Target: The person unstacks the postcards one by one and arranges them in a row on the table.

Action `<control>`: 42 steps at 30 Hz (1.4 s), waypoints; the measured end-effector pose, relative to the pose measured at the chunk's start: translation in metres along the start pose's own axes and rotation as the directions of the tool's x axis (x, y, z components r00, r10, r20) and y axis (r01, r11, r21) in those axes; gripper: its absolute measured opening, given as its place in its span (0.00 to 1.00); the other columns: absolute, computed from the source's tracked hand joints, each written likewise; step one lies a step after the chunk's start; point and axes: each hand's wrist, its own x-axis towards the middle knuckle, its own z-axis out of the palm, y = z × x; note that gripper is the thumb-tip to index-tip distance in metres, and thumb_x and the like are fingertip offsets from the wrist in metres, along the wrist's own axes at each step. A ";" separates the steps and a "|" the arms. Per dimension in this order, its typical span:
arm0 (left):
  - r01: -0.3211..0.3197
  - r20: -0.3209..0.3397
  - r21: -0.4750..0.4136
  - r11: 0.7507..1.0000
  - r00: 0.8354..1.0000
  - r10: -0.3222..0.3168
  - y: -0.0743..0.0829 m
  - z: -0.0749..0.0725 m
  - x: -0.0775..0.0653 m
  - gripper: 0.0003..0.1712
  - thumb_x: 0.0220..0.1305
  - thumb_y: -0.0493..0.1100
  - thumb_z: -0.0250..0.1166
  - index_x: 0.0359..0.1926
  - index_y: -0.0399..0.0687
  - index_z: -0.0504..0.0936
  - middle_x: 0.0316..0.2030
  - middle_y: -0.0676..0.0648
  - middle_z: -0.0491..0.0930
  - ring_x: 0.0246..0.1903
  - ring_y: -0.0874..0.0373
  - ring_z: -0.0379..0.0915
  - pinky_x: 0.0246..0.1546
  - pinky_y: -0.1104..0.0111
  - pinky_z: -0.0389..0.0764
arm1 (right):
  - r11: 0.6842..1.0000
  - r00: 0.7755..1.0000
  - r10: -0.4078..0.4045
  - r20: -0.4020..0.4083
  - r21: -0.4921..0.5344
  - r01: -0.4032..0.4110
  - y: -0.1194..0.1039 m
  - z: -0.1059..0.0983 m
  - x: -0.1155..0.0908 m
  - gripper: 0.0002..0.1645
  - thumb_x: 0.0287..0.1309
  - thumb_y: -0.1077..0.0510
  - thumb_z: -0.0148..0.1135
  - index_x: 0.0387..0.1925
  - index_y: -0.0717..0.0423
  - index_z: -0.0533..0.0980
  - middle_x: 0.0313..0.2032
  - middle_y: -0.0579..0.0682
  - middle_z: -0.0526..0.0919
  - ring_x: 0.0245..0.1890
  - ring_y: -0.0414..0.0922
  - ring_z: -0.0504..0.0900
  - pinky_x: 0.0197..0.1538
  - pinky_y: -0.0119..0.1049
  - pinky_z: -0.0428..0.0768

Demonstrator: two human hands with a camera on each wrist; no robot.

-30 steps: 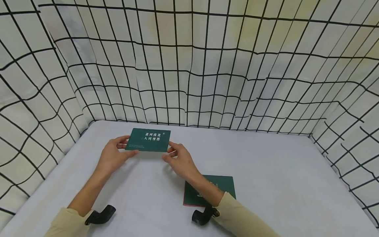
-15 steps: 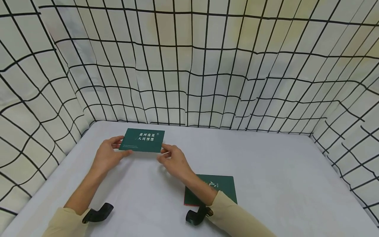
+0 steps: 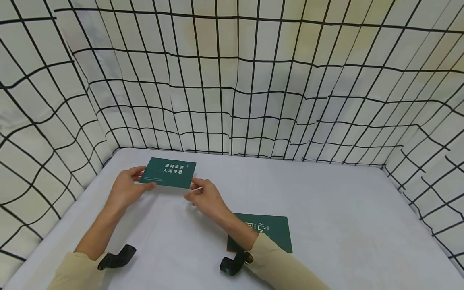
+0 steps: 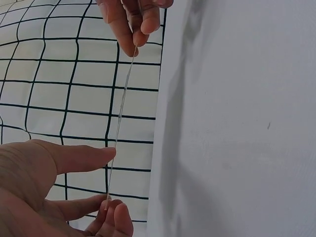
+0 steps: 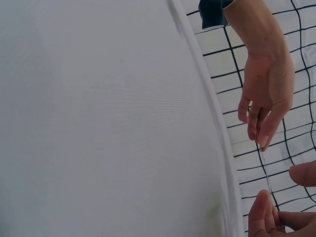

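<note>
A green postcard (image 3: 168,172) with white Chinese characters is held above the table near its far left, tilted toward the head camera. My left hand (image 3: 125,188) grips its left end, thumb at the lower edge and fingers around the left side. At the opposite end, my right hand (image 3: 207,198) holds the lower right corner between thumb and fingers. Seen edge-on in the left wrist view, the card (image 4: 119,116) is a thin pale line. A larger dark green flat item (image 3: 273,230) with white characters and a red edge lies on the table, partly hidden by my right forearm.
The table (image 3: 337,213) has a white cover. White walls with a black grid net (image 3: 250,80) stand at its back and sides. Black curved pieces (image 3: 117,257) stick out at both of my sleeve cuffs.
Both hands have moved left in the head view, carrying the postcard with them, and it tilts slightly more. More of the dark green item on the table shows beside my right forearm.
</note>
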 end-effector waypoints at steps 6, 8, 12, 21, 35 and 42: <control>-0.009 0.005 0.007 1.000 1.000 0.009 -0.004 -0.002 0.004 0.44 0.65 0.39 0.69 0.75 0.24 0.60 0.65 0.22 0.67 0.62 0.30 0.63 0.45 0.59 0.71 | 1.000 1.000 0.004 0.003 -0.009 -0.004 -0.002 0.004 0.005 0.37 0.66 0.57 0.68 0.73 0.61 0.69 0.55 0.54 0.79 0.36 0.36 0.81 0.35 0.27 0.76; -0.006 0.009 0.002 1.000 1.000 0.006 -0.005 -0.002 0.004 0.43 0.66 0.38 0.69 0.75 0.24 0.60 0.66 0.22 0.67 0.61 0.30 0.63 0.44 0.60 0.71 | 1.000 1.000 0.012 0.000 -0.007 -0.012 -0.002 0.006 0.005 0.37 0.66 0.57 0.68 0.73 0.61 0.69 0.55 0.54 0.80 0.35 0.36 0.81 0.34 0.27 0.75; 0.012 0.008 0.007 1.000 1.000 -0.012 -0.010 -0.003 0.004 0.43 0.66 0.38 0.68 0.75 0.23 0.60 0.66 0.21 0.65 0.61 0.30 0.62 0.43 0.60 0.71 | 1.000 1.000 0.026 0.001 0.001 -0.026 -0.002 0.013 0.006 0.37 0.65 0.57 0.69 0.73 0.61 0.70 0.54 0.52 0.81 0.36 0.35 0.81 0.34 0.27 0.76; 0.047 -0.008 0.012 0.999 0.999 -0.047 -0.019 -0.008 0.005 0.43 0.66 0.37 0.67 0.75 0.23 0.59 0.65 0.20 0.65 0.60 0.30 0.62 0.40 0.65 0.71 | 0.999 1.000 0.026 0.013 0.019 -0.026 -0.004 0.024 0.005 0.36 0.65 0.58 0.69 0.72 0.61 0.71 0.60 0.54 0.82 0.41 0.38 0.86 0.38 0.27 0.79; 0.080 -0.041 0.021 0.997 0.996 -0.080 -0.032 -0.017 0.010 0.42 0.65 0.37 0.67 0.74 0.21 0.59 0.66 0.19 0.65 0.60 0.28 0.63 0.41 0.63 0.71 | 0.998 0.998 0.042 0.049 -0.039 -0.041 -0.006 0.043 0.004 0.35 0.65 0.55 0.69 0.71 0.54 0.73 0.63 0.48 0.82 0.51 0.38 0.86 0.46 0.28 0.83; 0.102 -0.037 0.007 0.995 0.994 -0.102 -0.039 -0.019 0.010 0.43 0.65 0.36 0.66 0.73 0.19 0.59 0.64 0.18 0.66 0.56 0.31 0.67 0.42 0.61 0.75 | 0.995 0.998 0.043 0.053 -0.098 -0.038 -0.006 0.051 0.005 0.34 0.64 0.52 0.70 0.70 0.50 0.74 0.63 0.46 0.82 0.53 0.37 0.85 0.48 0.29 0.82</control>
